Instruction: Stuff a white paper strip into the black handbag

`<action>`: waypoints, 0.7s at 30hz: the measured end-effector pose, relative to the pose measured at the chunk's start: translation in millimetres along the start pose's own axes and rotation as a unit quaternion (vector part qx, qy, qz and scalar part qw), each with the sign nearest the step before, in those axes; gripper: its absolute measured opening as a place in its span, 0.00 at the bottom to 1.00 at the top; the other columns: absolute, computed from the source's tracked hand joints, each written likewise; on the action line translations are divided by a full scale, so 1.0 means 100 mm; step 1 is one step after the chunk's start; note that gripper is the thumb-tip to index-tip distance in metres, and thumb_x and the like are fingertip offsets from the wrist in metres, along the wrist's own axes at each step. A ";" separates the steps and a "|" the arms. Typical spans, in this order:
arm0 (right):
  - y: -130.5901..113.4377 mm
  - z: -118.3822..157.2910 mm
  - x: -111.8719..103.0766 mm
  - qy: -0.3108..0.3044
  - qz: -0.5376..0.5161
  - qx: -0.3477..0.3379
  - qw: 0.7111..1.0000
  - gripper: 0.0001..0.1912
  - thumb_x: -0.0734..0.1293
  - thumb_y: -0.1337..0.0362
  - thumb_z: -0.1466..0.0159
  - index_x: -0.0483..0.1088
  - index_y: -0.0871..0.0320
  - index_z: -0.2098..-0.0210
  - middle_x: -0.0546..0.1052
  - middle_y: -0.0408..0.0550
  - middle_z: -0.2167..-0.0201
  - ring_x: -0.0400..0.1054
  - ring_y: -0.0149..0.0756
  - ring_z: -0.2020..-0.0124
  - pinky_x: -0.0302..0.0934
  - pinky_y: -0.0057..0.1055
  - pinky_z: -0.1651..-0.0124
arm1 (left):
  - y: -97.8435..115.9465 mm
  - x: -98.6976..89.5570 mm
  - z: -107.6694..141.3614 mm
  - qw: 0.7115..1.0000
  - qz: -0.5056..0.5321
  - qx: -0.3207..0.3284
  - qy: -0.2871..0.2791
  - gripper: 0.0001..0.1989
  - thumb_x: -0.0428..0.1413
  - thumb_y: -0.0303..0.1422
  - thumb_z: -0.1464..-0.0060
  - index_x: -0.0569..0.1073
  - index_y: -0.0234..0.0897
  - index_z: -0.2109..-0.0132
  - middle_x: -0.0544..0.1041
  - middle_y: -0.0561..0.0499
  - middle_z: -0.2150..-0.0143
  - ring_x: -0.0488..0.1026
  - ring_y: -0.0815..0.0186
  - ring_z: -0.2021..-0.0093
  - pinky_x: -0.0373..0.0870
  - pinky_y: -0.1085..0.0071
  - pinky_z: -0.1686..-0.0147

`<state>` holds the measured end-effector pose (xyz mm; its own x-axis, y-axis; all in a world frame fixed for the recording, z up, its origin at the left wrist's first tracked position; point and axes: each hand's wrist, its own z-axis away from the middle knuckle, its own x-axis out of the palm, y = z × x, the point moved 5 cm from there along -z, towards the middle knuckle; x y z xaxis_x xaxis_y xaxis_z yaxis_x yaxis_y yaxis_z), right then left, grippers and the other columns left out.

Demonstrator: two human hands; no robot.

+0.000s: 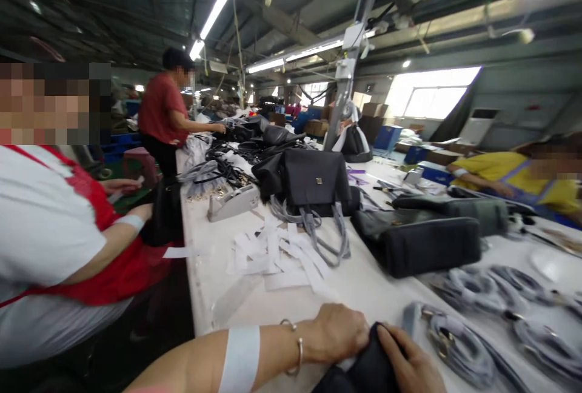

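At the bottom edge, a black bag (370,366) is only partly in view, the rest cut off by the frame. My left hand (341,332) is closed at its upper left edge, fingers curled under and partly hidden. On the other side, my right hand (411,359) grips the bag's top edge, its fingers bent over the dark material. Beyond my hands lies a loose pile of white strips (277,256). Further back stands a black handbag (316,178) with plastic-wrapped handles (334,241) hanging forward onto the white table (250,302).
More dark bags (431,247) lie to the right, with coiled wrapped straps (459,344) in front of them. A grey tape dispenser (234,202) sits near the left edge. Co-workers in a red apron (100,247), a red shirt (159,108) and a yellow top (504,174) surround the table.
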<state>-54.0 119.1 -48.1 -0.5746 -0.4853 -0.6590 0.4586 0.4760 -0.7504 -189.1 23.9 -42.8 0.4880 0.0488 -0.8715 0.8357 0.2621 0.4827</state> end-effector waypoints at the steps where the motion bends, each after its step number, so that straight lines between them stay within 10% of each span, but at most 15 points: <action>1: -0.01 -0.02 -0.01 -0.002 -0.012 0.003 1.000 0.20 0.62 0.43 0.43 0.79 0.47 0.64 0.81 0.43 0.62 0.74 0.49 0.57 0.69 0.36 0.54 | -0.04 0.02 -0.01 0.999 0.035 -0.019 0.032 0.13 0.52 0.40 0.49 0.71 0.39 0.58 0.76 0.47 0.68 0.71 0.60 0.70 0.65 0.67 0.69; 7: -0.10 0.02 0.04 0.016 -0.039 -0.022 0.999 0.17 0.60 0.48 0.40 0.76 0.49 0.65 0.80 0.44 0.65 0.73 0.47 0.60 0.67 0.35 0.55 | -0.13 0.13 -0.08 0.969 0.227 -0.059 0.079 0.05 0.53 0.32 0.55 0.64 0.38 0.69 0.66 0.55 0.74 0.62 0.69 0.72 0.56 0.72 0.72; 13: -0.19 0.05 0.11 0.055 -0.018 -0.070 0.996 0.15 0.57 0.56 0.36 0.74 0.53 0.66 0.77 0.48 0.65 0.70 0.45 0.59 0.62 0.38 0.52 | -0.15 0.14 0.08 0.914 0.397 -0.058 -0.051 0.14 0.45 0.44 0.44 0.58 0.39 0.70 0.60 0.57 0.76 0.59 0.70 0.75 0.56 0.73 0.74; 21: -0.32 0.07 0.10 0.099 0.083 -0.022 0.991 0.11 0.60 0.70 0.35 0.73 0.53 0.67 0.76 0.45 0.64 0.68 0.43 0.59 0.57 0.37 0.53 | -0.15 0.08 0.04 0.999 0.023 -0.039 -0.026 0.18 0.38 0.39 0.36 0.70 0.40 0.61 0.79 0.46 0.60 0.75 0.59 0.57 0.66 0.67 0.58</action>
<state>-69.6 94.3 -31.2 -0.6173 -0.2457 -0.7474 0.5305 0.5715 -0.6261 -196.4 16.5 -56.6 0.5401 0.0125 -0.8415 0.7904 0.3360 0.5123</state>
